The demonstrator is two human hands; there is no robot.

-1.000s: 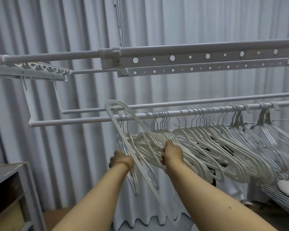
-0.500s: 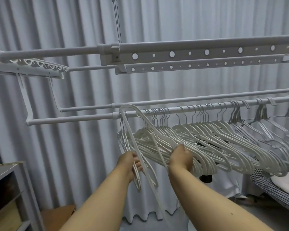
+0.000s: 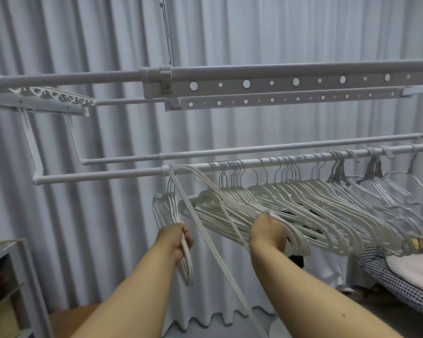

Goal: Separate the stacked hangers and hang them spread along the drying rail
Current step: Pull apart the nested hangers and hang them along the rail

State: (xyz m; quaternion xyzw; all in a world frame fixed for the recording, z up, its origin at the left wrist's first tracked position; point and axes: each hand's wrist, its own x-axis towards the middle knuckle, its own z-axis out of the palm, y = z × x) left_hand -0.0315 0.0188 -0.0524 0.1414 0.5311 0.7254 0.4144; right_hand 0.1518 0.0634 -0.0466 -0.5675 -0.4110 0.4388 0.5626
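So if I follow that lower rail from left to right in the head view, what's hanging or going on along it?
Bare rail → small bunch of hangers gripped by the left hand → big white hook → packed white hangers, right hand on them → grey wire hangers.

The rail (image 3: 103, 175) looks like matt white-painted metal tube, smooth. The hangers (image 3: 291, 203) I grip in my right hand (image 3: 268, 231) look like smooth white plastic with thin bright wire hooks; those in my left hand (image 3: 172, 240) seem alike. Further right hang bare grey wire hangers (image 3: 386, 189). Behind, the curtain (image 3: 108, 45) is soft matt pleated cloth
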